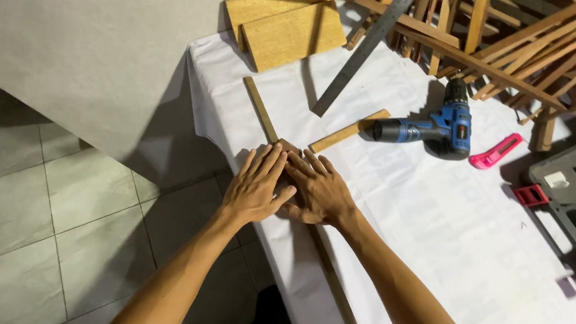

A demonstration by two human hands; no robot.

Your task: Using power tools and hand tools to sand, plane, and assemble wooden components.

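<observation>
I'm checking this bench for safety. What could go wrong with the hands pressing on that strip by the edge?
The long wooden strip lies along the table edge; under the left hand and right hand it might slip off. The cordless drill and pink utility knife lie loose nearby and might be bumped.

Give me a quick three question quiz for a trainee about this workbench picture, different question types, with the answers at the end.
1. True or false: both hands lie flat on the long wooden strip at the table's edge.
2. Which thing lies right of the blue drill? A) pink utility knife B) hammer C) paint can
3. Fill in: the short wooden strip lies just left of the drill's ____.

Key
1. True. The left hand and right hand press down side by side, fingers spread.
2. A, the pink utility knife.
3. Chuck, the drill's front tip.
</observation>
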